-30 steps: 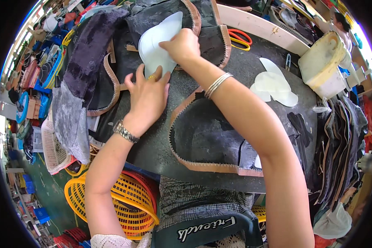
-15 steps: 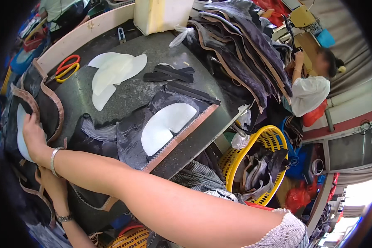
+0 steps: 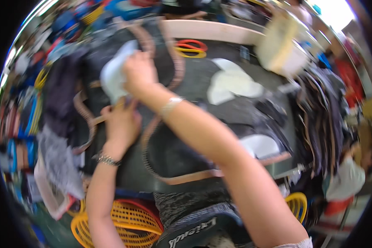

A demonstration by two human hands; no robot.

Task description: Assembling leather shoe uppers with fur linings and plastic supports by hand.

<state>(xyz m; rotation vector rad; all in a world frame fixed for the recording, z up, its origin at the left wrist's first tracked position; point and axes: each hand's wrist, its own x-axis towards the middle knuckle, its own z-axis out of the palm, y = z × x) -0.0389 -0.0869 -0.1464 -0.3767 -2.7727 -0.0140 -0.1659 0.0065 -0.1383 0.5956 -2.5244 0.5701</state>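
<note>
The right hand (image 3: 140,73) is partly closed, its fingers curled over the right side of a smooth white sheet piece with a rounded outline (image 3: 112,73). Blur hides whether the fingers pinch the piece or only press on it. The left hand (image 3: 122,124) is half open, back upward, with its fingers reaching forward to the lower end of the same piece; whether they grip its edge or merely rest there, I cannot tell. The white piece lies at the upper left of a dark grey worktable (image 3: 130,178), over black material trimmed with a brown strip (image 3: 177,68).

Below the right forearm lies a black panel with a curved, brown-bound edge (image 3: 173,149); near its right end is a white curved piece (image 3: 260,145). Farther up sit overlapping pale white rounded pieces (image 3: 231,84), well apart from both hands. Scissors with red and yellow handles (image 3: 191,48) lie beyond the right hand, near a pale wooden board (image 3: 213,31). A cream plastic tub (image 3: 279,45) stands at the table's far right, with layered dark brown-edged panels (image 3: 318,120) hanging nearby.
</note>
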